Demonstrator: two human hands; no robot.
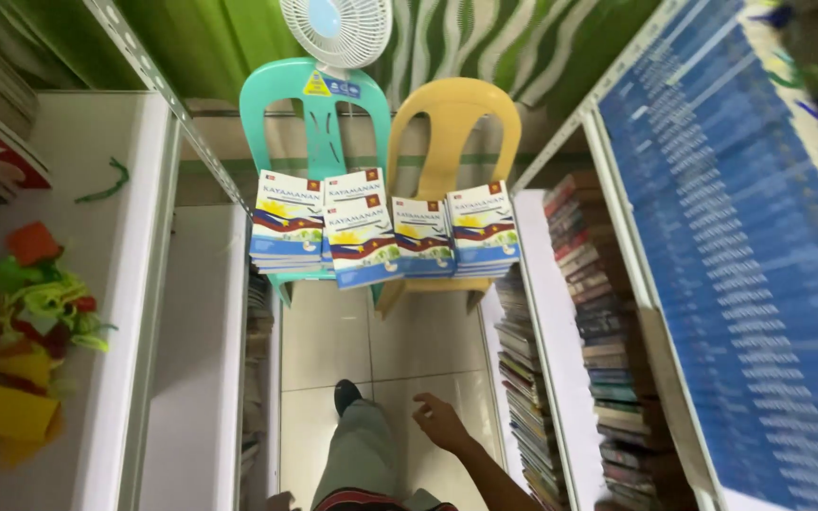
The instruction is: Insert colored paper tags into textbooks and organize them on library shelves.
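My right hand (440, 422) hangs low in the aisle with its fingers loosely curled and nothing in it, above the tiled floor (333, 350). Only a small edge of my left hand (281, 501) shows at the bottom of the view, so its state is unclear. My leg and dark shoe (346, 396) step forward between the shelves. Ahead, stacks of identical books (364, 237) with white, yellow and blue covers rest on a teal plastic chair (316, 104) and a yellow plastic chair (453, 118).
A white fan (337, 28) stands behind the chairs. White shelving (125, 265) on the left holds colourful craft items (26, 312). To the right, shelves carry book stacks (608, 322) and a long row of blue books (740, 255).
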